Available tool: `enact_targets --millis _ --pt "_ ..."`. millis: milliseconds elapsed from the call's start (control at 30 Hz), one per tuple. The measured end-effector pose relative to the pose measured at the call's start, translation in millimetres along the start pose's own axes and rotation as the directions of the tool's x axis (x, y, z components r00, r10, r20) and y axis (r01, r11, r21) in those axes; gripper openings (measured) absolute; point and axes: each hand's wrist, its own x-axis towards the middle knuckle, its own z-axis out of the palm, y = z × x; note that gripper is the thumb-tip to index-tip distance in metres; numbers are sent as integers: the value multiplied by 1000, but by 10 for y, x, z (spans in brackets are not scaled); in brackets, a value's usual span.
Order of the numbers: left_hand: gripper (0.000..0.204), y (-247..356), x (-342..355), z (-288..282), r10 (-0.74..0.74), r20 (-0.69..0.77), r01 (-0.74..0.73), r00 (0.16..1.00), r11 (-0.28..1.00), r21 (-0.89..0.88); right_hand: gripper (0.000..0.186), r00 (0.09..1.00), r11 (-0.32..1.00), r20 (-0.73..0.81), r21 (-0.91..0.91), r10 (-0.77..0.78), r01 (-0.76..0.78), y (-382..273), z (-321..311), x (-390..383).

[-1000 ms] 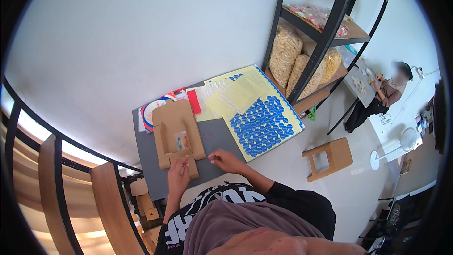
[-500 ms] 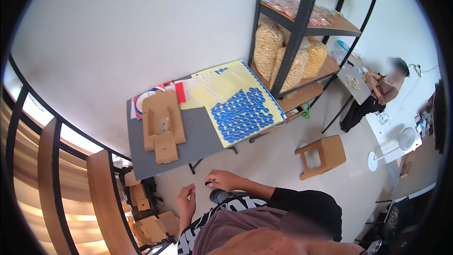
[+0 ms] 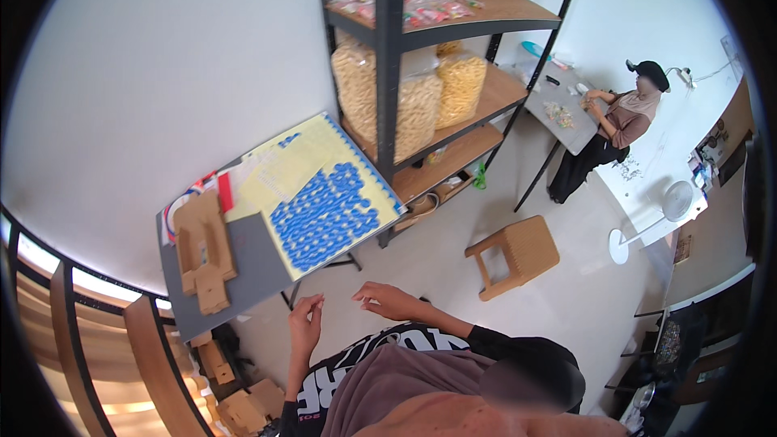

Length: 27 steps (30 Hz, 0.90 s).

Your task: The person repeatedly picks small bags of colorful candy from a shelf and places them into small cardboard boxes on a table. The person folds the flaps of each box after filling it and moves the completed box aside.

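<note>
My left hand [image 3: 304, 320] and my right hand [image 3: 387, 301] hang in the air below the grey table [image 3: 259, 263], both empty with fingers loosely apart. They are off the table, near its front edge. On the table's left part lies a flat brown cardboard piece [image 3: 204, 249] with cut-out slots. To its right lies a yellow sheet [image 3: 312, 186] covered with several rows of small blue round pieces [image 3: 328, 214].
A black metal shelf [image 3: 405, 73] with wooden boards holds big bags of pale snacks. A wooden stool [image 3: 516, 252] stands on the floor to the right. Cardboard pieces [image 3: 239, 405] lie under the table. Another person [image 3: 611, 125] works at a far table. A curved railing runs along the left.
My hands have left the cardboard piece on the table and pulled back toward me. The view has risen and moved away from the table.
</note>
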Motion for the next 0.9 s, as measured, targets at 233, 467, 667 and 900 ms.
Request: enact_targets --millis 233,467,667,900 --pt "20 664 1151 1502 171 175 -138 970 973 -185 25 943 986 -328 -129 56 -103 561 -1603 -585" --pt "16 1155 1788 2311 280 315 -234 907 956 -176 25 874 976 -482 -151 65 -156 856 -2712 -858" --pt "18 1179 2308 2515 249 370 -198 895 965 -171 21 828 965 -555 -253 -82 -74 1109 -3447 -495" --pt "18 1419 3143 2813 273 277 -198 921 942 -270 25 775 936 -600 -351 -198 -33 547 -4669 10"
